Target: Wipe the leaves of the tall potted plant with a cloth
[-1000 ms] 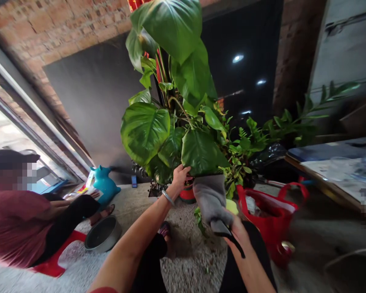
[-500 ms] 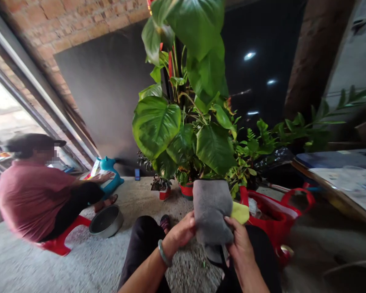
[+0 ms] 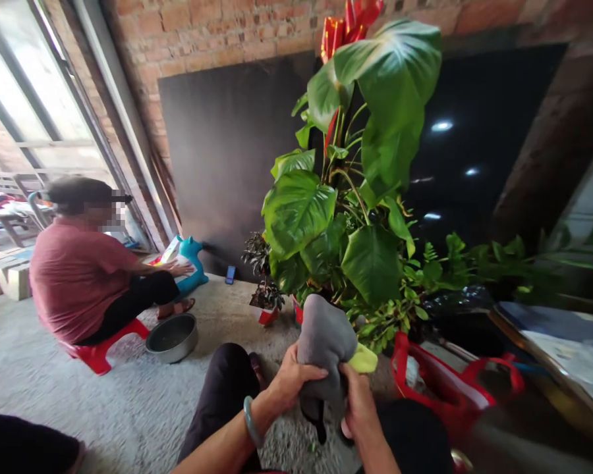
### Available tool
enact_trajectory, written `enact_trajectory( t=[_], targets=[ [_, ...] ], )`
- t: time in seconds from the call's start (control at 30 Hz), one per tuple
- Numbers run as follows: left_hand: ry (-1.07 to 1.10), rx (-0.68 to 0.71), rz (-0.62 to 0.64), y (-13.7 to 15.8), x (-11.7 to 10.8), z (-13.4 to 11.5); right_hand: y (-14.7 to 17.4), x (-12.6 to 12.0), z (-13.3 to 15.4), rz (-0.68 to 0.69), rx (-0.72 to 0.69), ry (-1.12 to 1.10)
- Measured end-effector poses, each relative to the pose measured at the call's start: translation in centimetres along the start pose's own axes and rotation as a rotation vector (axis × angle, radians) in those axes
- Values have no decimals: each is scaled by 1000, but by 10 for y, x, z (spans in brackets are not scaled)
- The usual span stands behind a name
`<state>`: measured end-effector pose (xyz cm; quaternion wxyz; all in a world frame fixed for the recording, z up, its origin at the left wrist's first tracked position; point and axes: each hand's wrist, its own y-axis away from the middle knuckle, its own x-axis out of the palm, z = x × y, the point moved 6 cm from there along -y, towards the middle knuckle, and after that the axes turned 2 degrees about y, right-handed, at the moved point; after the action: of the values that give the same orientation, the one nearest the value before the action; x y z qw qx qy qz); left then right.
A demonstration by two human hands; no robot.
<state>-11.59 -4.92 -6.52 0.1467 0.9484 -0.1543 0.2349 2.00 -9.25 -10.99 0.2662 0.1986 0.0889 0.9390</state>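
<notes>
A dark panel [image 3: 237,158] stands behind the tall leafy plant [image 3: 321,210]. Left of the plant, a person [image 3: 76,276] sits on a red stool [image 3: 106,343]; to its right and nearer is a red bag [image 3: 439,388]. In front of the plant, the left hand [image 3: 287,380] and right hand [image 3: 360,400] grip a grey cloth [image 3: 326,332] from either side. Left of the plant, a small device [image 3: 230,275] has a blue screen, too small to read.

Two hands [image 3: 291,376] gripping a grey cloth [image 3: 327,336], tall leafy plant [image 3: 304,212] beyond, person [image 3: 82,276] seated left
</notes>
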Motion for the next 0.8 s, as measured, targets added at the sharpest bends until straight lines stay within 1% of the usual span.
enact_trajectory(
  t=[0.07,0.1,0.17,0.23,0.3,0.33,0.37,0.4,0.43,0.47,0.53,0.6,0.67,0.7,0.73,0.77,0.8],
  targets=[
    [-103,102,21,-11,3,-23,-10,-10,-2,35,-29,58],
    [-184,192,37,-17,7,-42,-18,-18,-1,44,-43,108],
    [-398,416,47,-25,22,-92,-40,-40,5,35,-96,286],
    [-617,647,21,-31,43,-148,-67,-64,17,-18,-210,590],
    [-729,837,12,-40,65,-196,-90,-86,27,-88,-331,950],
    [-768,922,13,-47,74,-214,-99,-94,28,-120,-361,1123],
    [-816,982,8,-55,80,-226,-106,-102,25,-135,-356,1282],
    [-880,1011,3,-66,81,-231,-109,-109,18,-132,-327,1422],
    [-964,1010,-2,-78,79,-229,-110,-114,10,-112,-300,1543],
    [-1061,982,-6,-89,73,-221,-108,-117,1,-83,-290,1642],
    [-1259,878,5,-104,50,-192,-99,-119,-14,-35,-329,1779],
    [-1414,773,38,-103,22,-160,-90,-120,-20,-51,-385,1825],
    [-1526,699,71,-90,-2,-140,-88,-122,-19,-93,-370,1804],
    [-1574,678,77,-81,-9,-138,-89,-121,-18,-100,-358,1785],
    [-1616,672,67,-73,-15,-142,-92,-120,-17,-95,-341,1766],
    [-1651,684,36,-66,-17,-151,-96,-118,-16,-80,-313,1744],
    [-1677,710,-21,-62,-18,-166,-100,-115,-16,-62,-268,1712]
  ],
)
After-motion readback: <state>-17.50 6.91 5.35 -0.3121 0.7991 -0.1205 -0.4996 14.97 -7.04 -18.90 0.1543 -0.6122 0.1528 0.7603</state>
